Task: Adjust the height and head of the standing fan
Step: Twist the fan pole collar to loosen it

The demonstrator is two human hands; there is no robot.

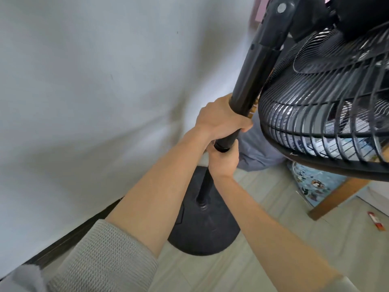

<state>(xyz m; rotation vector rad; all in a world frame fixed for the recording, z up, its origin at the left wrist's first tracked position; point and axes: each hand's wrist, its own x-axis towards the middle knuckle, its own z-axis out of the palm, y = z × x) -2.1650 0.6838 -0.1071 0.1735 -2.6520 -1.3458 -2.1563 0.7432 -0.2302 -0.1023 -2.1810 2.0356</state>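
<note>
Two bare forearms reach forward from grey knit sleeves [101, 256] at the near edge. Beyond them, a round black base [210, 239] sits on the pale floor [263, 207] beside a white wall [94, 81]. Rising from it is the pole [250, 81], tilted toward the upper right. Right hand [223, 163] is clamped around the collar [223, 145]; left hand [219, 119], touching just above it, is wrapped around the thicker tube. Farther right hangs the fan's black grille [328, 114], above a wooden leg [336, 197].
</note>
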